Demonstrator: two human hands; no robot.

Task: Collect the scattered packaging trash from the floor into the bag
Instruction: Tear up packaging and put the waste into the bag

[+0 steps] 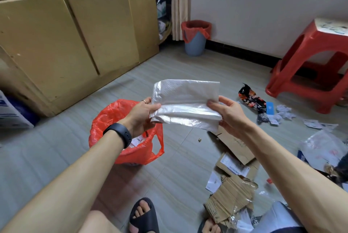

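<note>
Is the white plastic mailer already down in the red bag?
No, the left hand and the right hand grip the white plastic mailer by its ends, up in the air outside the red bag.

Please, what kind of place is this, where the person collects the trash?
Most likely a room in a home: low yellow cabinets along the wall, a red plastic stool, a small lined bin by the curtain, and a tiled floor.

Soft diffuse light filling room, shadows faint; sheen glinting on white mailer (186, 114); fisheye bending cabinet (79, 31) upper left.
</note>
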